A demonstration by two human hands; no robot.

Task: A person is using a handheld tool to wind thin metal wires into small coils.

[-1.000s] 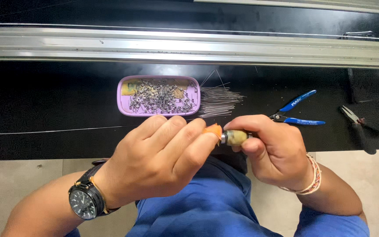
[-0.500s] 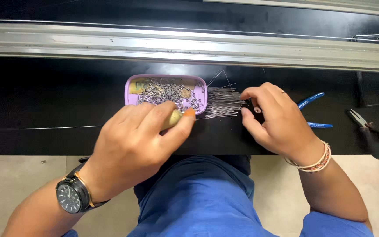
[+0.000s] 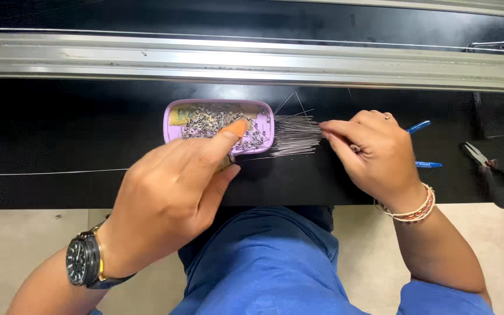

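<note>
A: Left hand (image 3: 170, 198) first. Where is it?

B: It reaches toward the purple tray (image 3: 171, 129). The forefinger wears an orange fingertip cover (image 3: 235, 127) and rests at the tray's near rim, over the small metal pieces (image 3: 217, 121) heaped inside. The other fingers are curled under; something yellowish shows beneath them, but whether they grip it cannot be told.

A: Right hand (image 3: 374, 153)?

B: Its fingertips are pinched together at the right end of the bundle of thin wires (image 3: 296, 135). It looks like a light pinch on a few wire ends, though how many cannot be told.

A: Long axis of the wires?

B: Left to right along the black bench (image 3: 59, 134). The left ends touch the tray's right wall; the right ends fan out toward the right fingertips. So the wires lie straight left of that hand's fingers.

A: Which hand is nearer to the wires?

B: The right hand, already touching them. The left is nearer to the tray and stands apart from the bundle.

A: Anything else?

B: Blue-handled pliers (image 3: 427, 164) lie partly hidden behind the right hand. Black-handled pliers (image 3: 485, 169) lie well apart, far right. A metal rail (image 3: 252, 61) runs across behind the bench.
</note>
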